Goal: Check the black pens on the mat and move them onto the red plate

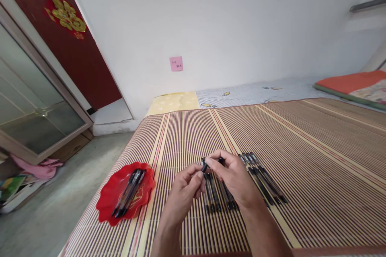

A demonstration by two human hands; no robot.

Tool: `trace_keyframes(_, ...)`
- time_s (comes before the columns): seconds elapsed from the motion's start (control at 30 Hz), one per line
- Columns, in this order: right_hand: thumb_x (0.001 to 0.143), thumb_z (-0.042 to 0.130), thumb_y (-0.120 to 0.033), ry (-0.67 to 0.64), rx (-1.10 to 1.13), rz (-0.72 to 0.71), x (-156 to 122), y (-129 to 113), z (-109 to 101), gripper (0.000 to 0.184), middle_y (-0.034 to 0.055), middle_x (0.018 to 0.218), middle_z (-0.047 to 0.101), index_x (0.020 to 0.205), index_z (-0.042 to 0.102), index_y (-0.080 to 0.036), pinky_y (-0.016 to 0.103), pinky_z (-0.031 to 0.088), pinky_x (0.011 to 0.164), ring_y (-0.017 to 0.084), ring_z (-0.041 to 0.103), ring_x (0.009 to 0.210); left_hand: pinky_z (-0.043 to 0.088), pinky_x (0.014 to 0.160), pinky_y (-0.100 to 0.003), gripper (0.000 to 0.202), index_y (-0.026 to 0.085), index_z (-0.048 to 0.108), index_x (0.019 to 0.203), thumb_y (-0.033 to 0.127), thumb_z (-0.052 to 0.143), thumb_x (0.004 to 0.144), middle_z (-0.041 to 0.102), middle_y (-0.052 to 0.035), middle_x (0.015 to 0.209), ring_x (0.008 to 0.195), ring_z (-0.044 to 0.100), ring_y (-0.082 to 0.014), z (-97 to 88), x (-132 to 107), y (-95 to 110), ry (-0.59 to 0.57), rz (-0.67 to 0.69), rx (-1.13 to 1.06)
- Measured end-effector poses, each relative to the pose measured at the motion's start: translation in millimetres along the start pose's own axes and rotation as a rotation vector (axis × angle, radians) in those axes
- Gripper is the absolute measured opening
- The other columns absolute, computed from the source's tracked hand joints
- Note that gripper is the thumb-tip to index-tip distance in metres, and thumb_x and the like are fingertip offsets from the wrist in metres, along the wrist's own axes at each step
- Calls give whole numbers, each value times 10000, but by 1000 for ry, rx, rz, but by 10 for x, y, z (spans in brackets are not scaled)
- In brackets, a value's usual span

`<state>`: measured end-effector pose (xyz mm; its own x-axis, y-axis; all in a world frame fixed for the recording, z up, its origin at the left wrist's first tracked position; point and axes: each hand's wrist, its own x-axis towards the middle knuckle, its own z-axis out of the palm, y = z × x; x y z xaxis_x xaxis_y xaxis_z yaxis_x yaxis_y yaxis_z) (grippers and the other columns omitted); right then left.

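Observation:
My left hand [185,186] and my right hand [233,178] meet over a striped bamboo mat [301,148]. Both pinch one black pen [206,165] between their fingertips, the left at its near end, the right from above. Under and beside the hands lie several black pens in rows on the mat: one group [212,196] just below the hands, another group [265,176] to the right. A red scalloped plate [108,204] at the left holds several more black pens [129,190].
The mat covers a low bed that runs to a white wall with a pink note [176,63]. An orange cushion [352,82] lies at the far right. Left of the bed are bare floor, a glass-fronted cabinet [33,112] and a dark red door [69,36].

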<state>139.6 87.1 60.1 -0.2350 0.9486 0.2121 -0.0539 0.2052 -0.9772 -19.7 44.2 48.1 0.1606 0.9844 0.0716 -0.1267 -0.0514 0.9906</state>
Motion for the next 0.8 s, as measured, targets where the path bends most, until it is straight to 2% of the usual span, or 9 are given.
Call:
trace_keyframes(0.13,887,716,-428,37,-17,-7,16,52,-7,252,-31,665,576,791,661,-202,259,398,589,117,481,603,312,540,-219,300,152,705,1030,424,703,904,523,39,647,566,410,-87,0,11,-5,40,8,-17)
trace_keyframes(0.23,892,706,-432,50,-41,-25,17,46,10,266,-16,705,600,777,645,-200,268,426,632,137,525,665,338,543,-214,292,159,713,950,417,781,831,550,28,682,592,434,-92,16,22,15,86,18,-32)
trace_keyframes(0.4,889,691,-439,56,-83,-20,16,9,50,271,-1,716,618,770,639,-202,284,437,647,161,549,693,353,565,-206,306,163,656,811,365,870,728,572,24,726,622,450,-89,98,40,-1,196,7,-74)
trace_keyframes(0.47,886,689,-426,65,-92,-29,17,6,53,259,0,719,622,763,640,-204,284,437,649,162,552,695,377,591,-214,314,164,646,811,364,874,726,574,24,730,638,470,-96,121,39,-8,208,17,-50)
trace_keyframes(0.57,891,684,-424,52,-85,-34,20,19,35,252,2,724,628,769,644,-207,286,447,659,167,566,704,448,670,-255,307,157,681,871,454,757,850,623,-10,756,690,550,-133,104,20,15,122,34,17)
trace_keyframes(0.63,897,682,-441,38,-70,-24,21,33,16,258,2,721,638,790,652,-208,289,458,662,170,584,700,483,704,-291,383,143,698,882,511,614,945,666,-45,762,687,592,-153,67,4,40,39,31,40)
trace_keyframes(0.7,898,684,-460,33,-52,-17,20,44,2,272,3,733,643,802,653,-207,289,468,658,169,599,696,488,678,-298,436,131,701,865,521,544,981,688,-66,734,640,606,-157,29,-7,54,-30,9,45)
trace_keyframes(0.8,906,673,-477,17,-31,2,11,42,-10,286,-10,724,614,815,643,-207,281,465,630,158,588,666,430,583,-255,403,129,688,838,503,596,958,692,-61,694,579,595,-138,1,-7,42,-65,-31,36)
